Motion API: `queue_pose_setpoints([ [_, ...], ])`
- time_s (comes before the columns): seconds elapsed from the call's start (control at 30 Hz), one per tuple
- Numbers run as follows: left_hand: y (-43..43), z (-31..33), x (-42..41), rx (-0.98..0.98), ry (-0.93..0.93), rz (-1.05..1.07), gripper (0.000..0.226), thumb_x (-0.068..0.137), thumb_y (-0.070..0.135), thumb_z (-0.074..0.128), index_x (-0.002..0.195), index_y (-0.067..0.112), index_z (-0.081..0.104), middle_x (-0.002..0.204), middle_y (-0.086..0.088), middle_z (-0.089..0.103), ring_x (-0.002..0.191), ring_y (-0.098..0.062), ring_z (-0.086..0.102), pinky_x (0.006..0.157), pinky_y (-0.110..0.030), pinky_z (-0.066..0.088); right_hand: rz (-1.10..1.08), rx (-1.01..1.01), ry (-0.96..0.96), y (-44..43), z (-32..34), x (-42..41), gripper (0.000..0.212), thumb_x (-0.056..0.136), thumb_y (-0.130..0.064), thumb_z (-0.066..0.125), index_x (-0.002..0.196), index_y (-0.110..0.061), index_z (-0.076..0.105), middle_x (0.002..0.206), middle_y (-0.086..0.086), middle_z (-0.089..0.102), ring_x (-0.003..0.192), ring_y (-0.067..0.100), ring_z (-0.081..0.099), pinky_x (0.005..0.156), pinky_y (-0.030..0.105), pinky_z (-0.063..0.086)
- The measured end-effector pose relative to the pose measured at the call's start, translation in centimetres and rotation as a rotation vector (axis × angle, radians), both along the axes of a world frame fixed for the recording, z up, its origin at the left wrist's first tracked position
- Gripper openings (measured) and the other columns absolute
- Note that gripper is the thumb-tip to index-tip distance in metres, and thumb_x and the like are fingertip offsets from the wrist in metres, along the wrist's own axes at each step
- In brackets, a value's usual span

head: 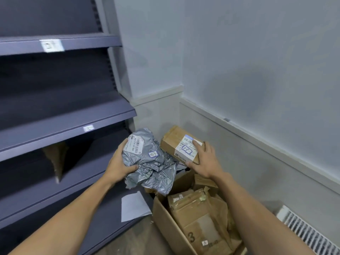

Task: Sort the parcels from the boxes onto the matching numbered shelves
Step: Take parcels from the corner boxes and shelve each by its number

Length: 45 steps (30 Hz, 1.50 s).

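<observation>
grey poly parcel (150, 166): handwritten sticker "03" | brown carton parcel (174, 140): "13" handwritten on white label | cardboard piece (197, 231) in open box (163, 221): printed "3" | shelf-edge tags (52, 45): blurred, unreadable

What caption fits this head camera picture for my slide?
Left hand grips a grey bag parcel, right hand a cardboard parcel.

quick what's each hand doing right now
Left hand: grips the crumpled grey poly parcel.
Right hand: holds the small cardboard parcel, thumb and fingers wrapped around it.
</observation>
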State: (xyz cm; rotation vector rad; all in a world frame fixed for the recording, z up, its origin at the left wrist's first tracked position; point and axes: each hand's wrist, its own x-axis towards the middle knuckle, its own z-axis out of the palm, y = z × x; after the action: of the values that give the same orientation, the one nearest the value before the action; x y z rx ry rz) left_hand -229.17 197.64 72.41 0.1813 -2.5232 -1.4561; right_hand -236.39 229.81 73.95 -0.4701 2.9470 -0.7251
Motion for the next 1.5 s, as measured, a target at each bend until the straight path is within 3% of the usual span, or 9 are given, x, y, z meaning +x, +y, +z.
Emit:
queue_pose_setpoints([
  [0.1,-2.4,0.8,2.4,-0.001,0.018,0.063,0.114,0.061,0.005,0.091,0.151,0.034,0.029,0.144,0.003,0.048,0.130,-0.017,0.048,0.104,-0.029,0.037,0.061,0.003,0.006,-2.7,1.2,0.7,0.101,0.074,-0.065,0.047,0.160,-0.023,0.013,0.160,0.017,0.010,0.148,0.035,0.010,0.119,0.047,0.019],
  [0.33,-6.8,3.3,7.6,0.011,0.085,0.163,0.111,0.065,-0.007,0.087,0.153,0.024,0.028,0.140,0.003,0.048,0.128,-0.015,0.049,0.099,-0.019,0.037,0.179,0.007,0.074,-8.3,3.8,2.9,0.097,0.084,-0.060,0.060,0.160,-0.022,0.012,0.158,0.018,0.012,0.145,0.036,0.014,0.117,0.045,0.021],
  [0.43,-8.6,4.5,9.7,0.002,0.108,0.193,0.110,0.066,-0.006,0.087,0.153,0.026,0.028,0.141,0.003,0.049,0.127,-0.014,0.049,0.097,-0.020,0.037,0.208,-0.011,0.081,-10.5,5.4,4.3,0.103,0.073,-0.065,0.047,0.160,-0.023,0.012,0.158,0.018,0.011,0.145,0.036,0.014,0.117,0.047,0.022],
  [0.73,-14.3,8.6,16.8,-0.012,0.151,0.292,0.114,0.064,0.002,0.091,0.154,0.027,0.027,0.146,0.003,0.047,0.131,-0.017,0.048,0.108,-0.032,0.039,0.288,-0.020,0.158,-16.7,9.8,9.2,0.102,0.073,-0.065,0.047,0.159,-0.020,0.014,0.155,0.016,0.012,0.144,0.036,0.015,0.116,0.045,0.023],
  [0.93,-18.2,11.6,22.2,-0.005,0.208,0.370,0.112,0.066,0.001,0.090,0.154,0.026,0.026,0.140,0.005,0.050,0.126,-0.016,0.051,0.098,-0.027,0.040,0.369,-0.028,0.217,-21.4,12.7,12.7,0.100,0.077,-0.063,0.052,0.159,-0.020,0.014,0.155,0.015,0.012,0.144,0.035,0.012,0.118,0.045,0.021],
  [1.13,-22.1,13.9,28.4,-0.008,0.258,0.457,0.110,0.067,-0.001,0.089,0.154,0.026,0.026,0.134,0.008,0.050,0.124,-0.014,0.050,0.099,-0.025,0.038,0.428,-0.020,0.293,-26.9,15.2,16.7,0.102,0.073,-0.068,0.046,0.158,-0.023,0.016,0.151,0.008,0.016,0.140,0.032,0.019,0.113,0.044,0.031],
  [1.3,-25.7,15.2,34.2,-0.008,0.279,0.540,0.111,0.068,0.002,0.089,0.155,0.025,0.024,0.140,0.004,0.049,0.127,-0.017,0.050,0.104,-0.030,0.040,0.524,-0.053,0.352,-31.8,16.5,20.0,0.093,0.088,-0.059,0.061,0.159,-0.023,0.013,0.153,0.007,0.013,0.143,0.031,0.014,0.110,0.044,0.034],
  [1.5,-29.1,16.6,41.1,-0.035,0.308,0.648,0.109,0.069,0.002,0.089,0.154,0.023,0.025,0.138,0.008,0.045,0.125,-0.012,0.046,0.104,-0.028,0.037,0.656,-0.074,0.386,-37.9,17.9,23.8,0.090,0.091,-0.053,0.062,0.159,-0.023,0.011,0.152,0.006,0.012,0.143,0.030,0.012,0.111,0.044,0.034],
])
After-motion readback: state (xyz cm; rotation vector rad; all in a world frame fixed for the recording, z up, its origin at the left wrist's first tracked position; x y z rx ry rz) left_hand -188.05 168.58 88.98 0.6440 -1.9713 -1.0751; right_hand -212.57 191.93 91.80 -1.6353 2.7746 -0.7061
